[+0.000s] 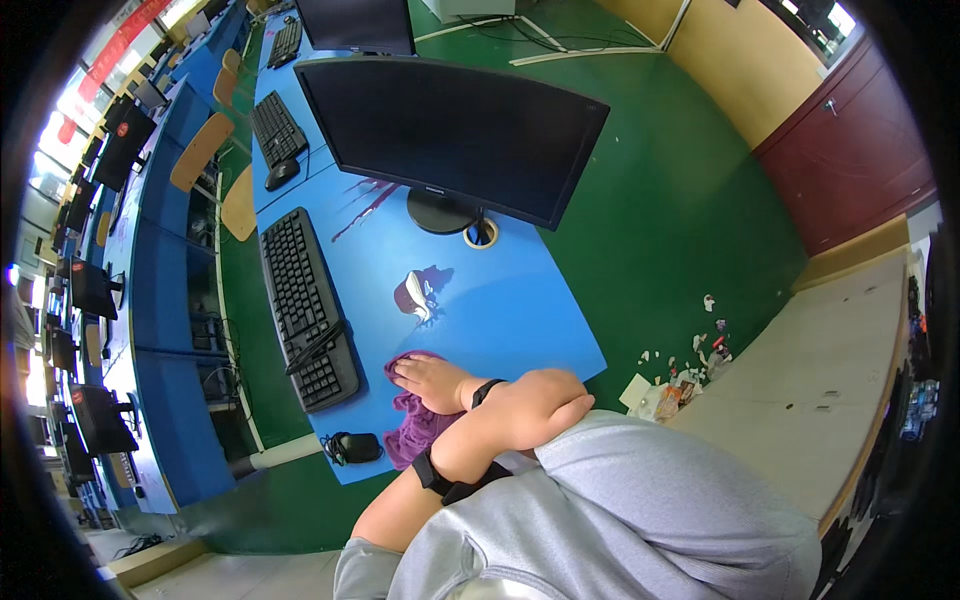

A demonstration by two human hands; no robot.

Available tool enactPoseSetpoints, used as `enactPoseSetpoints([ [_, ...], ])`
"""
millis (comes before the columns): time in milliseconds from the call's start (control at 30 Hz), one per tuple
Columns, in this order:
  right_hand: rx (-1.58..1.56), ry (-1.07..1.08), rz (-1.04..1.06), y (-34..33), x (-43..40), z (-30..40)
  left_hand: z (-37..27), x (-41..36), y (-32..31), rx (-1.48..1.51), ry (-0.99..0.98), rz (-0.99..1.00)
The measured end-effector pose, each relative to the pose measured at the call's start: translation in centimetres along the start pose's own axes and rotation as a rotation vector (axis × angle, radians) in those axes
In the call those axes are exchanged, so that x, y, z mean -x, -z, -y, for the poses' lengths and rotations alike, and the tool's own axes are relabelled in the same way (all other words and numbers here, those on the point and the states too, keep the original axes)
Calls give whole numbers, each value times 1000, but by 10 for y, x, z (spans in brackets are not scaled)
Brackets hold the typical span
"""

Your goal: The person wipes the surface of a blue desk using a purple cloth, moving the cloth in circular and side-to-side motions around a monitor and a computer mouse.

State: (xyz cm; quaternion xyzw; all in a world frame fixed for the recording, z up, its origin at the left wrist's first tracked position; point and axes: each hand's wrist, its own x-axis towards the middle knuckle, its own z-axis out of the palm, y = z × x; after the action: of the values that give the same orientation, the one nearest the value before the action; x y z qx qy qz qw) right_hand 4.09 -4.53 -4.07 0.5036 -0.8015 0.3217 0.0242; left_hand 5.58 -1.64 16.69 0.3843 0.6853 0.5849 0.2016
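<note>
My right hand presses palm down on a crumpled purple cloth near the front of the blue desk. My left hand crosses over the right forearm and grips the grey right sleeve near its cuff. Black bands circle both arms. Beyond the cloth lies a dark purple liquid puddle with a bright white patch. Streaks of similar liquid run near the monitor base. A black keyboard, with a bundled cable across it, lies left of the cloth; a corded mouse sits at the near edge.
A black monitor stands at the back, beside a ringed cable hole. Another keyboard and mouse lie on the adjoining desk. Wooden chairs stand in the aisle. Litter lies on the green floor at right.
</note>
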Motion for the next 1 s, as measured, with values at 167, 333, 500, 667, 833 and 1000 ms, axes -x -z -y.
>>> enactPoseSetpoints([
  [167,-4,-11,10,1,-1,-1,-3,-3,6,-62,67,17],
  [333,-13,-13,17,2,0,2,1,-1,-1,-46,-11,-85],
  [500,-8,-14,30,5,-1,0,0,-3,3,-80,18,-89],
  [667,-11,-21,34,6,1,1,-1,-1,5,-84,30,-27],
  [833,-15,-18,41,6,-2,3,3,0,4,-3,-5,-54],
  [1000,-25,-21,43,7,-1,3,-3,-2,12,-141,80,-12],
])
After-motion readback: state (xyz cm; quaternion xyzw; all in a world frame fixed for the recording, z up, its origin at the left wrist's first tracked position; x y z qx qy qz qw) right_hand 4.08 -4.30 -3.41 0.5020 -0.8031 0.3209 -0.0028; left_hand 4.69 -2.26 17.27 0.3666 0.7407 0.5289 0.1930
